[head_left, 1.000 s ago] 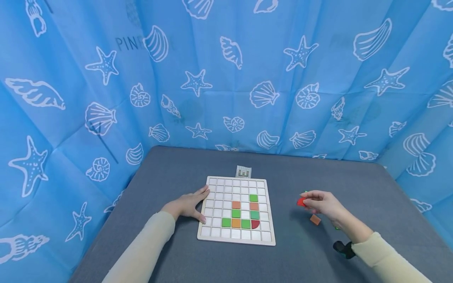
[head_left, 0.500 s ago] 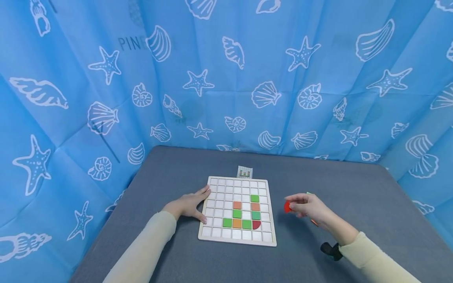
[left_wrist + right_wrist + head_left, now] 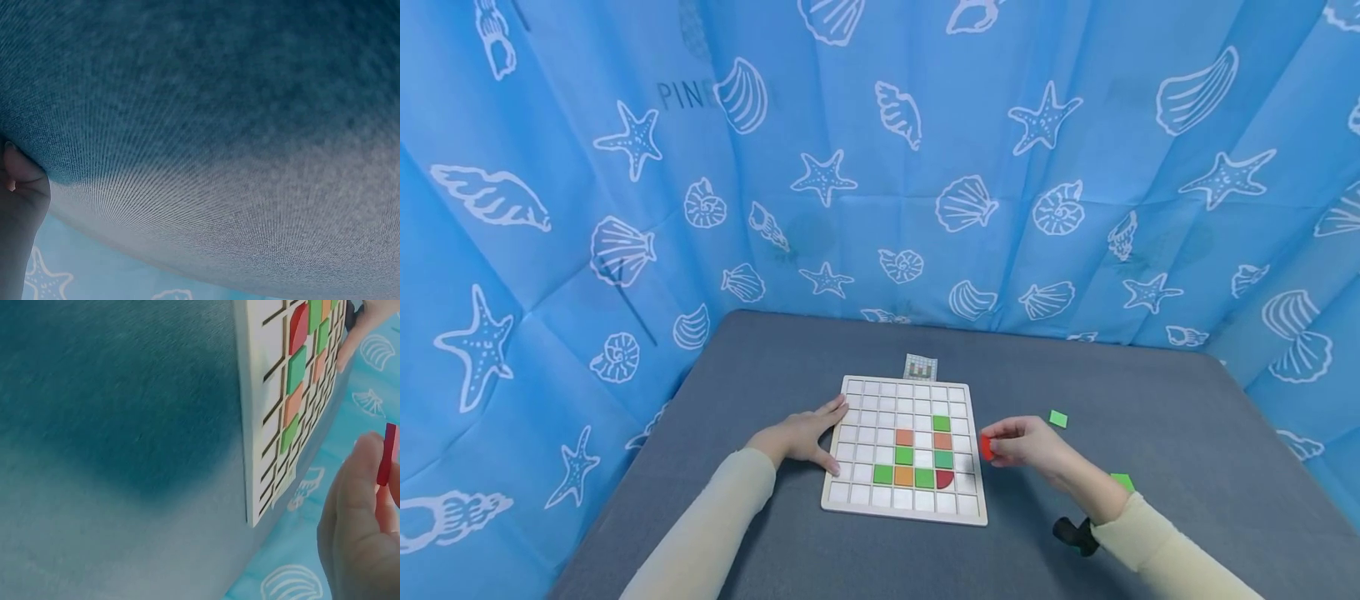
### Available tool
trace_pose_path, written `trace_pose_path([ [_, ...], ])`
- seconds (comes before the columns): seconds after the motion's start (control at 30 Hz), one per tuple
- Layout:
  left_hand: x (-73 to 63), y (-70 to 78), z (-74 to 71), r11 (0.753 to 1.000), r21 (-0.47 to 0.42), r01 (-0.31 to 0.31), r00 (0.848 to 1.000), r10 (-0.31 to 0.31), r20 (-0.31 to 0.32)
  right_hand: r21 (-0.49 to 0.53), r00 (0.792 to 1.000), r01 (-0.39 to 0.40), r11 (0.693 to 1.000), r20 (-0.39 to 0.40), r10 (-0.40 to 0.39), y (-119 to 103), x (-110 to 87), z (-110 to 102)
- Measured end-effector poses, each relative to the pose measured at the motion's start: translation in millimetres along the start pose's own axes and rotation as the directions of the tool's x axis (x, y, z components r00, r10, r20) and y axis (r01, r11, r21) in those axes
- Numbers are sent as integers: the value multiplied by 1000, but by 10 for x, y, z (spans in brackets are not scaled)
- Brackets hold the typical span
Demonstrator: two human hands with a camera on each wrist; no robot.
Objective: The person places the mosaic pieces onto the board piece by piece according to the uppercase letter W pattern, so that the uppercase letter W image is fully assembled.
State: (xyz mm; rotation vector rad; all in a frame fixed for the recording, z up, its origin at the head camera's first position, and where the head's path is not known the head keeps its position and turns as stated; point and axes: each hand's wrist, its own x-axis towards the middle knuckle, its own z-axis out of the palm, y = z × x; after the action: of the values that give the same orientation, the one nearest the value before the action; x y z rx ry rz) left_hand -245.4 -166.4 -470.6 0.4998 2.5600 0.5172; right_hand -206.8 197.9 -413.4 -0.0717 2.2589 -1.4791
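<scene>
A white gridded board (image 3: 857, 507) lies on the table, with green, orange, teal and dark red tiles set in some of its squares. My left hand (image 3: 801, 435) rests on the board's left edge, fingers and thumb spread. Just off the board's right edge, my right hand (image 3: 1030, 448) pinches a red tile (image 3: 986, 447) between thumb and fingers. In the right wrist view that red tile (image 3: 387, 455) is seen edge-on. The set dark red tile (image 3: 944, 479) has one rounded corner. Part of a hand (image 3: 25, 200) shows at the left wrist view's edge.
A small printed pattern card (image 3: 921, 367) lies behind the board. Loose green tiles, one farther back (image 3: 1057, 418) and one partly behind the right wrist (image 3: 1122, 482), lie on the grey table (image 3: 790, 550). A blue curtain (image 3: 865, 167) hangs behind the table.
My right hand has moved left toward the board with the red tile, uncovering a green tile on the table. My left hand has stayed on the board's edge.
</scene>
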Motion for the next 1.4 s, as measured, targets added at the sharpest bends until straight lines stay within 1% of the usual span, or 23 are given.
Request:
trace_pose_path([
  [0.1, -21, 12, -13, 1000, -6, -3, 1000, 3, 4, 16, 1000, -17, 1000, -9, 18, -20, 37, 61],
  [0.23, -42, 20, -33, 1000, 2, -8, 1000, 8, 5, 32, 1000, -21, 999, 3, 21, -44, 75, 132],
  [0.33, -27, 6, -21, 1000, 8, -10, 1000, 10, 4, 18, 1000, -22, 1000, 12, 22, -67, 93, 186],
  [0.5, 19, -26, 24, 1000, 25, 4, 1000, -4, -4, 16, 999, -39, 999, 0, 39, -93, 137, 279],
  [0.73, -5, 16, -10, 1000, 30, 1, 1000, -2, 9, 24, 998, -65, 998, 6, 65, -127, 184, 417],
  [0.87, -11, 19, -14, 1000, 26, -5, 1000, 4, 11, 31, 998, -56, 998, 41, 55, -146, 229, 516],
  [0.9, -5, 12, -8, 1000, 28, -6, 1000, 5, 11, 34, 997, -54, 998, 57, 52, -146, 243, 538],
  [0.93, 0, 8, -6, 1000, 29, -6, 1000, 6, 9, 44, 995, -45, 998, 90, 41, -137, 263, 549],
  [1.03, 5, 5, -5, 1000, 30, -6, 1000, 6, 8, 40, 992, -51, 998, 118, 46, -138, 293, 628],
  [1.13, 4, 5, -7, 1000, 30, -5, 1000, 5, 7, 22, 992, -57, 998, 109, 55, -148, 313, 710],
  [1.17, 3, 4, -5, 1000, 28, -6, 1000, 6, 5, 10, 994, -63, 998, 86, 62, -159, 312, 749],
  [1.23, 11, -5, -2, 1000, 29, -3, 1000, 3, 4, 5, 995, -60, 998, 75, 59, -166, 325, 798],
  [1.4, 31, -21, 7, 999, 34, -3, 1000, 2, 3, -12, 998, -25, 1000, 60, 26, -169, 349, 918],
])
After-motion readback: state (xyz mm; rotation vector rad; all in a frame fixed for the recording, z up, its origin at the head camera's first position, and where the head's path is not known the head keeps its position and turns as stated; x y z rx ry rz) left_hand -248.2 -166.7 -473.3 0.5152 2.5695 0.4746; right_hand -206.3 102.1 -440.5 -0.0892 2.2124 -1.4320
